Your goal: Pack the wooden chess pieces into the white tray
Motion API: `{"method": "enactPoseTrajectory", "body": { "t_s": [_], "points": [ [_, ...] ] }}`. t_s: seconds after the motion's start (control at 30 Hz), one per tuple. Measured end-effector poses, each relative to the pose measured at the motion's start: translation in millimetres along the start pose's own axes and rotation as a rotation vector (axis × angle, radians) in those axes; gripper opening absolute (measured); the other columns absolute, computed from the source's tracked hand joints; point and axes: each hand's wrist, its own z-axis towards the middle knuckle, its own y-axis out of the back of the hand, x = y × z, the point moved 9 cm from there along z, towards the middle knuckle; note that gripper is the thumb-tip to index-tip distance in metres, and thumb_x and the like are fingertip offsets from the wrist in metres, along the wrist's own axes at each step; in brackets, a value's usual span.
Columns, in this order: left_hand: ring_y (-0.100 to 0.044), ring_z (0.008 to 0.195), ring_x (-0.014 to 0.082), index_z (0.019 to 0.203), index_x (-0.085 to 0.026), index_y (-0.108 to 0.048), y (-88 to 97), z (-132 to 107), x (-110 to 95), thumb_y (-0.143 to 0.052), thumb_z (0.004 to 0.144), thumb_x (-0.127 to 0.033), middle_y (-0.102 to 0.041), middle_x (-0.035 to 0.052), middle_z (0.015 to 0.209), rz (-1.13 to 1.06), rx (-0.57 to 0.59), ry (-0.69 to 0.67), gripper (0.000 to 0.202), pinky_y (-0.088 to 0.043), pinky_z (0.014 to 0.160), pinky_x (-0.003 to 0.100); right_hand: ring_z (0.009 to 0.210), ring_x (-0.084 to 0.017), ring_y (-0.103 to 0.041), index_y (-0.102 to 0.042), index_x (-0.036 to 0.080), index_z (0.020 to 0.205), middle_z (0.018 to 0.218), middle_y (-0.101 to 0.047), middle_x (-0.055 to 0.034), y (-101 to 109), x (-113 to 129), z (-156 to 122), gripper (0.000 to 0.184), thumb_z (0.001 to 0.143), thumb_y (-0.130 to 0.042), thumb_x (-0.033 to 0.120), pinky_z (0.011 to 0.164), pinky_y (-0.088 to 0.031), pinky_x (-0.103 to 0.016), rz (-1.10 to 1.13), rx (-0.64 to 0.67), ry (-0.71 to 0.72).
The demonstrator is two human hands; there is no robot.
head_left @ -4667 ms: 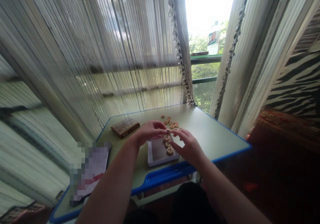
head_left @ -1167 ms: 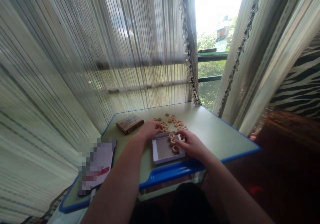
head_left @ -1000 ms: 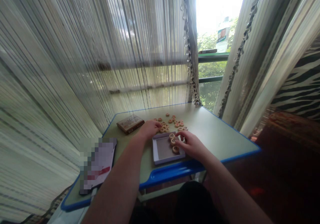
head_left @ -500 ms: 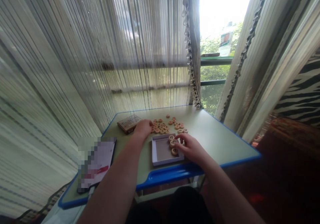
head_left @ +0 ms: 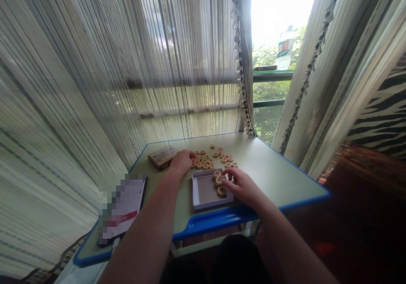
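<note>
Round wooden Chinese chess pieces (head_left: pixel 205 161) lie in a loose cluster on the table. At the cluster's left edge is my left hand (head_left: pixel 183 161), its fingers bent together and pointing down; whatever is between them is hidden. A shallow white open box (head_left: pixel 196 191) stands nearer to me. Along its right side, 3 chess pieces (head_left: pixel 221 191) form a column. My right hand (head_left: pixel 239 181) reaches over the box's right wall, thumb and forefinger apart, fingertips beside the upper two pieces. Whether they touch is too small to tell.
A wooden-looking box lid (head_left: pixel 161 156) with printed markings lies left of the cluster. A tablet (head_left: pixel 127 208), partly blurred out, rests at the table's left side. The table (head_left: pixel 279 172) has a blue edge; string curtains (head_left: pixel 187 64) hang behind it.
The view shifts very slightly. Both hands and the pieces stay practically where they were.
</note>
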Motion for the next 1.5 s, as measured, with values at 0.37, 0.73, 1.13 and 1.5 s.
{"method": "enactPoseTrajectory", "body": {
  "t_s": [0.37,0.73,1.13,1.5],
  "points": [
    [-0.058,0.103,0.0156,0.091,-0.018,-0.071,-8.7,-12.0,-49.0,-0.043,0.068,-0.009,-0.067,0.0021,0.106,-0.138,0.101,-0.36,0.038,-0.041,0.094,0.023,0.077,-0.016,-0.054,-0.062,0.018,0.092,0.081,-0.059,-0.0038,6.2,-8.5,4.8,0.021,0.08,-0.047,0.023,0.074,-0.043,-0.028,0.016,-0.123,0.019],
    [-0.059,0.103,0.016,0.092,-0.02,-0.072,-31.9,-14.6,-59.4,-0.04,0.074,-0.015,-0.067,0.0006,0.107,-0.179,0.259,-0.357,0.037,-0.04,0.096,0.024,0.111,-0.022,-0.047,-0.06,0.023,0.113,0.122,-0.056,-0.0046,5.1,-32.0,8.1,0.035,0.084,-0.039,0.025,0.095,-0.033,-0.034,-0.433,-0.163,-0.222],
    [-0.057,0.106,0.016,0.096,-0.018,-0.071,-20.4,-9.8,-49.8,-0.04,0.07,-0.009,-0.066,0.0026,0.109,-0.188,0.194,-0.297,0.041,-0.039,0.097,0.025,0.1,-0.021,-0.051,-0.065,0.028,0.101,0.111,-0.059,-0.0041,9.5,-28.4,7.4,0.031,0.085,-0.039,0.03,0.088,-0.036,-0.033,-0.371,-0.126,-0.248],
    [-0.058,0.105,0.0143,0.093,-0.018,-0.071,-26.3,-8.7,-49.1,-0.04,0.064,-0.008,-0.066,0.0,0.11,-0.218,0.198,-0.331,0.044,-0.041,0.095,0.022,0.102,-0.02,-0.052,-0.066,0.027,0.103,0.116,-0.059,-0.0013,6.4,-31.5,7.8,0.033,0.083,-0.041,0.023,0.09,-0.037,-0.031,-0.377,-0.128,-0.209]
  ]
}}
